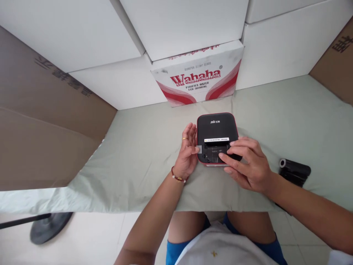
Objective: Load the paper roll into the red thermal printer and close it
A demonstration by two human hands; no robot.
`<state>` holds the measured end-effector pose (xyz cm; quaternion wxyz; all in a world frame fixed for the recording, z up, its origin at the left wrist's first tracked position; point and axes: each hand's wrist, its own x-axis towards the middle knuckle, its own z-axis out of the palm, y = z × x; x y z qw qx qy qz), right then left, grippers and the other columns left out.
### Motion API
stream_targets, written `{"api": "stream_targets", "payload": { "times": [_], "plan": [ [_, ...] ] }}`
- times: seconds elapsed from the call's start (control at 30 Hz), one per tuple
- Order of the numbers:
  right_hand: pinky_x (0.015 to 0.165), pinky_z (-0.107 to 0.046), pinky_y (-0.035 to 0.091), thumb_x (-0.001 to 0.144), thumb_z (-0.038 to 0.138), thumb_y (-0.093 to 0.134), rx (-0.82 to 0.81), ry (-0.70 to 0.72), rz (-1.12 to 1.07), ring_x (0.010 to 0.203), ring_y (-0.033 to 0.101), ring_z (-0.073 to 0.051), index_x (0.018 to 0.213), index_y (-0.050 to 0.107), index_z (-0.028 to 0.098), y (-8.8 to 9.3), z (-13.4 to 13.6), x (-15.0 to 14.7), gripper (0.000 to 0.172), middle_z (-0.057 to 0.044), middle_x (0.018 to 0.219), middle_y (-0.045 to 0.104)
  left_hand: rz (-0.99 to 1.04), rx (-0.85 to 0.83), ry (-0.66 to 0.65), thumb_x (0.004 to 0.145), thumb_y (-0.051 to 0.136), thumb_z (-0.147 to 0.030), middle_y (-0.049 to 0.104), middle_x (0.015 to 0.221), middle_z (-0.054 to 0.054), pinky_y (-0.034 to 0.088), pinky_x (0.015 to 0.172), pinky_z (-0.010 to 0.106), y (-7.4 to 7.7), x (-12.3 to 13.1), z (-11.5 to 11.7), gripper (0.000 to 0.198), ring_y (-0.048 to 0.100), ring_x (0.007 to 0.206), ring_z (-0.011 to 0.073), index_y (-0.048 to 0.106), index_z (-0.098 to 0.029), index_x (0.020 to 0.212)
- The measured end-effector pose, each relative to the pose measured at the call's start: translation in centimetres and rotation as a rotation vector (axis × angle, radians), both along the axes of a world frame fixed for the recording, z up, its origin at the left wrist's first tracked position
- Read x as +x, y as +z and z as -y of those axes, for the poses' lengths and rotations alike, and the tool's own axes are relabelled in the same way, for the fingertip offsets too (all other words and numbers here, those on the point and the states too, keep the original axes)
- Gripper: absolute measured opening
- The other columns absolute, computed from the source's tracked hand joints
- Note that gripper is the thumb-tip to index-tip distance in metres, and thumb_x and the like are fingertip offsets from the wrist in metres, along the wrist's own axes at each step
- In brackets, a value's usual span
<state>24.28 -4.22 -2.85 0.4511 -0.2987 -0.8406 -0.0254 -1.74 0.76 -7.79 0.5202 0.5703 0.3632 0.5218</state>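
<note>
A small black printer (pixel 216 129) with a red rim lies flat on the green cloth, a white warning strip (pixel 216 140) across its top. Below the strip are a dark slot and a shiny dark panel (pixel 212 152). My left hand (pixel 187 152) steadies the printer's left side, its thumb on a grey tab (pixel 199 149) and its fingers along the edge. Over the front right corner is my right hand (pixel 248 162), fingers apart. One fingertip rests on the dark panel and others touch near the slot's right end. That hand covers the printer's lower right corner.
Right of my right forearm lies a black roll (pixel 296 170) with a pale core. Behind the printer stands a Wahaha water carton (pixel 200 79) against stacked white boxes (pixel 184 25). Brown cardboard (pixel 46 121) flanks the cloth-covered table (pixel 132 147) at the left. A black round base (pixel 51 226) sits on the floor.
</note>
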Motion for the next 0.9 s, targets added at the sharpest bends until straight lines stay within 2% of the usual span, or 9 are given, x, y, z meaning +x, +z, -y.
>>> {"api": "stream_targets", "payload": {
  "times": [0.13, 0.23, 0.33, 0.4, 0.53, 0.63, 0.73, 0.8, 0.9],
  "plan": [
    [0.112, -0.054, 0.061, 0.102, 0.023, 0.073, 0.071, -0.008, 0.062, 0.121, 0.071, -0.029, 0.138, 0.077, 0.029, 0.7, 0.1, -0.1, 0.037, -0.006, 0.112, 0.082, 0.001, -0.020, -0.051, 0.100, 0.066, -0.059, 0.042, 0.183, 0.006, 0.057, 0.125, 0.048, -0.4, 0.5, -0.1, 0.081, 0.053, 0.163, 0.0251, 0.030, -0.045, 0.171],
    [0.104, -0.048, 0.065, 0.099, 0.020, 0.076, 0.096, 0.004, 0.124, 0.118, 0.072, -0.029, 0.130, 0.079, 0.021, 2.1, 0.4, -0.5, 0.030, -0.009, 0.109, 0.083, 0.045, -0.033, -0.028, 0.099, 0.067, -0.057, 0.040, 0.183, 0.006, 0.052, 0.130, 0.047, -0.6, 0.7, 0.0, 0.081, 0.047, 0.167, 0.0234, 0.029, -0.044, 0.169],
    [0.093, -0.044, 0.065, 0.101, 0.018, 0.075, 0.042, 0.026, 0.213, 0.110, 0.074, -0.029, 0.120, 0.081, 0.017, 4.1, 0.4, -0.9, 0.020, -0.011, 0.104, 0.083, 0.077, -0.053, -0.001, 0.097, 0.070, -0.055, 0.041, 0.182, 0.005, 0.048, 0.133, 0.047, -0.6, 1.1, 0.3, 0.075, 0.044, 0.169, 0.0229, 0.035, -0.043, 0.163],
    [0.083, -0.039, 0.063, 0.106, 0.021, 0.068, -0.066, 0.023, 0.227, 0.098, 0.076, -0.025, 0.111, 0.082, 0.018, 5.5, -0.3, -1.0, 0.015, -0.010, 0.101, 0.082, 0.087, -0.058, -0.003, 0.097, 0.070, -0.057, 0.045, 0.180, 0.006, 0.050, 0.131, 0.049, -0.5, 1.3, 0.4, 0.069, 0.048, 0.166, 0.0239, 0.041, -0.042, 0.158],
    [0.070, -0.034, 0.055, 0.113, 0.029, 0.055, -0.357, -0.120, 0.267, 0.077, 0.074, -0.019, 0.105, 0.082, 0.022, 7.7, -3.7, -1.6, 0.029, -0.005, 0.097, 0.082, 0.248, -0.128, -0.015, 0.085, 0.086, -0.058, 0.056, 0.168, 0.008, 0.046, 0.131, 0.050, -0.3, 1.8, 0.5, 0.071, 0.054, 0.158, 0.0277, 0.055, -0.034, 0.145],
    [0.069, -0.035, 0.052, 0.106, 0.025, 0.060, -0.507, -0.267, 0.590, 0.082, 0.077, -0.024, 0.107, 0.083, 0.022, 8.7, -6.6, -3.1, 0.024, -0.009, 0.105, 0.085, 0.362, -0.212, -0.033, 0.072, 0.097, -0.052, 0.060, 0.162, 0.007, 0.040, 0.134, 0.048, 0.0, 2.0, 0.4, 0.079, 0.053, 0.157, 0.0293, 0.060, -0.032, 0.139],
    [0.068, -0.036, 0.051, 0.103, 0.021, 0.059, -0.691, -0.408, 0.900, 0.091, 0.080, -0.030, 0.113, 0.083, 0.020, 9.6, -8.2, -5.3, 0.026, -0.014, 0.111, 0.085, 0.402, -0.233, -0.026, 0.070, 0.098, -0.049, 0.061, 0.160, 0.006, 0.036, 0.135, 0.048, 0.4, 2.1, 0.4, 0.077, 0.049, 0.160, 0.0312, 0.064, -0.031, 0.137],
    [0.071, -0.036, 0.053, 0.102, 0.018, 0.057, -0.781, -0.454, 1.000, 0.098, 0.081, -0.033, 0.116, 0.083, 0.019, 10.2, -8.6, -6.5, 0.030, -0.018, 0.113, 0.085, 0.419, -0.236, -0.016, 0.070, 0.098, -0.047, 0.063, 0.158, 0.006, 0.035, 0.135, 0.047, 0.7, 2.1, 0.5, 0.074, 0.047, 0.160, 0.0324, 0.066, -0.030, 0.135],
    [0.079, -0.037, 0.057, 0.101, 0.017, 0.060, -0.820, -0.443, 1.027, 0.107, 0.081, -0.034, 0.117, 0.084, 0.018, 10.4, -8.8, -7.5, 0.029, -0.019, 0.119, 0.084, 0.439, -0.244, -0.009, 0.069, 0.098, -0.046, 0.064, 0.155, 0.006, 0.035, 0.135, 0.047, 0.8, 2.3, 0.6, 0.073, 0.048, 0.159, 0.0330, 0.068, -0.030, 0.133]
  ]
}}
